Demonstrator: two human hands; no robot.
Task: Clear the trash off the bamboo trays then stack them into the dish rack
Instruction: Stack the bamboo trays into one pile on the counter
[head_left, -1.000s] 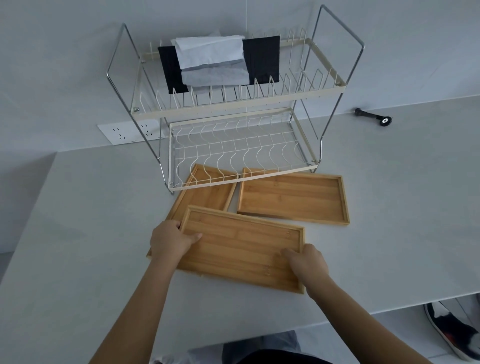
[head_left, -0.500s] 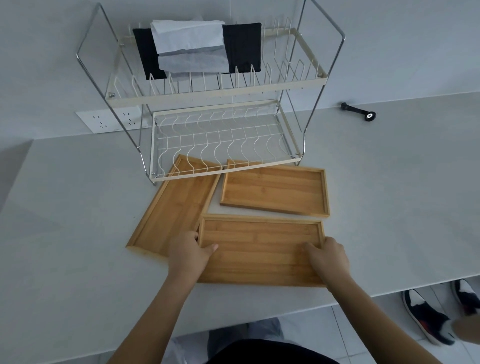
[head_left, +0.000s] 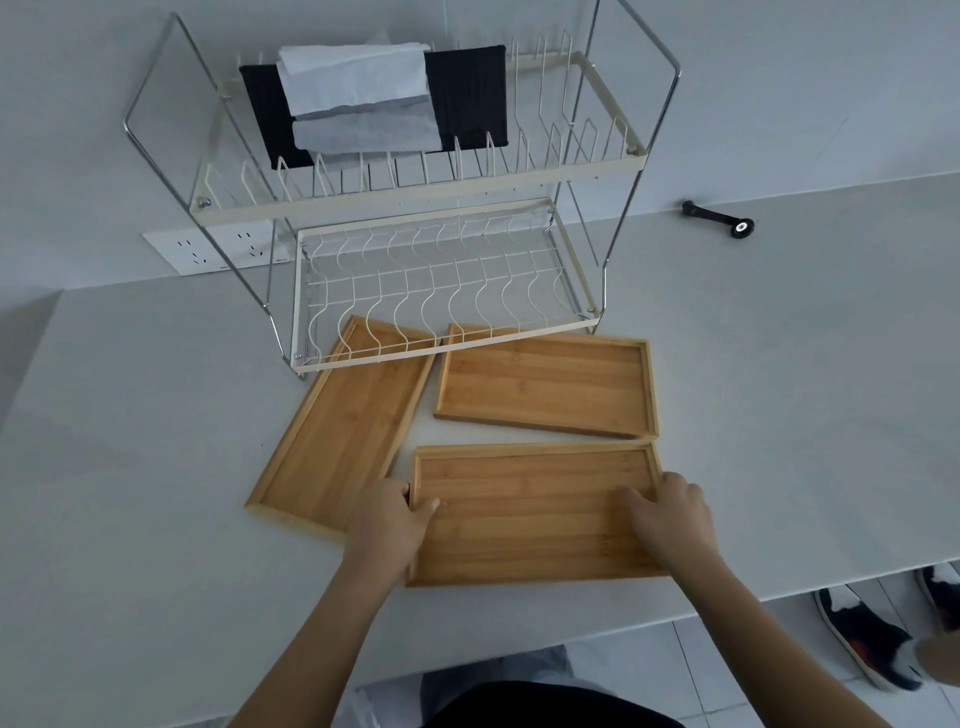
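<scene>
Three bamboo trays lie on the grey counter in front of a two-tier wire dish rack (head_left: 447, 358). The nearest tray (head_left: 530, 514) lies flat near the counter's front edge. My left hand (head_left: 389, 525) grips its left end and my right hand (head_left: 670, 519) grips its right end, thumbs on the tray floor. A second tray (head_left: 337, 431) lies angled at the left, its far end under the rack's lower tier. The third tray (head_left: 545, 384) lies behind the held one, partly under the rack. No trash shows on any tray.
A black mat (head_left: 467, 98) and white folded cloths (head_left: 358, 98) sit on the rack's upper tier. A black tool (head_left: 719, 218) lies at the back right. A wall socket (head_left: 218, 249) is behind the rack. Someone's shoes (head_left: 862, 639) stand on the floor at right.
The tray in my hands has shifted right off the left tray and squared up parallel to the counter edge. The view has moved in closer.
</scene>
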